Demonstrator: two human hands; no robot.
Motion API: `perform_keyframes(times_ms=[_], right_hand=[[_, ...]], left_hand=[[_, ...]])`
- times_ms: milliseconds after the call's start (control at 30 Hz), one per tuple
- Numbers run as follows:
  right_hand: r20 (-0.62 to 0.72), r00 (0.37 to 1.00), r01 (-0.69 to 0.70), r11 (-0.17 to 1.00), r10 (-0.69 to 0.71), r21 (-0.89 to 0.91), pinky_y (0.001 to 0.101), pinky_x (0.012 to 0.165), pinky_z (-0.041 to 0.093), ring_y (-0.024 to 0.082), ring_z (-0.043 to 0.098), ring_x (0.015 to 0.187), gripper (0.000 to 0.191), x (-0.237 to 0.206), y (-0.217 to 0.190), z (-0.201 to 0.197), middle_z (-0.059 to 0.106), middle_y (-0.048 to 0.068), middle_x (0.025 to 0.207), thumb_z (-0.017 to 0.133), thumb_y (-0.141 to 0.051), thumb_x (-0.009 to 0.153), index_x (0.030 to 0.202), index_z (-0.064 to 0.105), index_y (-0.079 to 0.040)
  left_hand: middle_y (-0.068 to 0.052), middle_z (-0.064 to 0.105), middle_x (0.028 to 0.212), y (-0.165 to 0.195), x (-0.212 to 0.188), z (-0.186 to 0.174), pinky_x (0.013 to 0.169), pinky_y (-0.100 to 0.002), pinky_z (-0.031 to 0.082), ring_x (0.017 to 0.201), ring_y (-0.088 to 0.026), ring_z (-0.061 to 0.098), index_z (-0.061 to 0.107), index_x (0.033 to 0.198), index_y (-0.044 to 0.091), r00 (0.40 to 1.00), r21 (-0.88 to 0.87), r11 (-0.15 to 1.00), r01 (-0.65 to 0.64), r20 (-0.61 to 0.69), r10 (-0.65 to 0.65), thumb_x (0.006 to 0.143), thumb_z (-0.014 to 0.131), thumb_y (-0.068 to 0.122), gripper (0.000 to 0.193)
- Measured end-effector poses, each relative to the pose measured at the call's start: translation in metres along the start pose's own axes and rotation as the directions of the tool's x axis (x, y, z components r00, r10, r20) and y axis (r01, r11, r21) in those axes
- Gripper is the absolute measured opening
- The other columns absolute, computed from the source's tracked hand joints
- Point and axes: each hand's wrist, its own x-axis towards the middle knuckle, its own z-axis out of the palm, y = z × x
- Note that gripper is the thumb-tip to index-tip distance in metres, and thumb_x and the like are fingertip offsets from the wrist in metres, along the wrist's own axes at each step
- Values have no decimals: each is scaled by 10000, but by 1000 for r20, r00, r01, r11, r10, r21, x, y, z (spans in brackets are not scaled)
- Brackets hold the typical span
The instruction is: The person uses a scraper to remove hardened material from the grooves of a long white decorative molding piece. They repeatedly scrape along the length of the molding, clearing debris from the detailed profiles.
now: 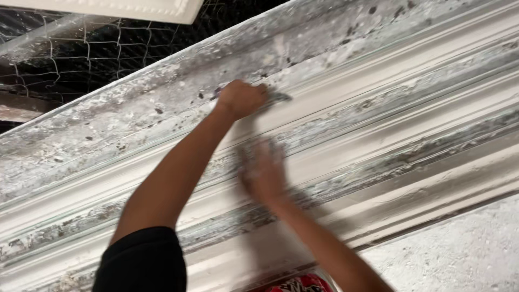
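1. In the head view, a long white moulding [378,108] is seen running across the picture from 8 o'clock up to 2 o'clock. It is shaped in stepped ridges and grooves, and its surface is smeared with grey patches and dark specks.
2. The left hand [241,99] is closed into a fist and pressed against the upper band of the moulding, just above the centre. A small grey tool [278,98] is gripped in it, its tip showing at 3 o'clock of the fist; what kind it is cannot be told.
3. The right hand [263,172] is laid on a middle ridge, at 6 o'clock of the left hand. It is blurred, so whether it is open or closed cannot be told.
4. A black sleeve [143,262] is seen at 7 o'clock.
5. Wire mesh [81,48] is seen at 10 o'clock, behind the moulding, with a white panel [135,8] above it.
6. A rough grey surface [459,254] lies at 4 o'clock, and a red patterned thing [303,284] shows at 6 o'clock.
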Motion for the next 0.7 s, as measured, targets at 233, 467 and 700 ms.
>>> perform_keyframes(times_ms=[233,467,700], right_hand=[[-14,938,-344,924,347,-167,760,1203,42,494,125,1596,649,-7,325,-84,193,238,1712,256,-505,1120,1606,360,-87],[55,922,-373,917,383,-139,739,1185,54,440,162,1556,682,0,335,-87,230,231,1681,344,-470,1069,1592,358,-32],[96,944,-303,945,315,-119,794,1122,84,510,164,1511,700,-4,331,-103,260,278,1640,473,-404,1004,1562,341,-2]], left_hand=[[-38,657,1258,-1,-12,-9,668,-447,614,825,-278,754,553,1357,127,990,40,999,10,139,-15,1024,457,170,350],[-87,649,1287,69,199,-57,613,-453,624,838,-308,762,614,1294,96,996,-5,999,-38,83,39,1000,513,112,311],[-77,684,1230,131,350,-112,775,-488,601,941,-314,737,735,1038,91,993,35,994,-105,-52,107,957,572,134,187]])
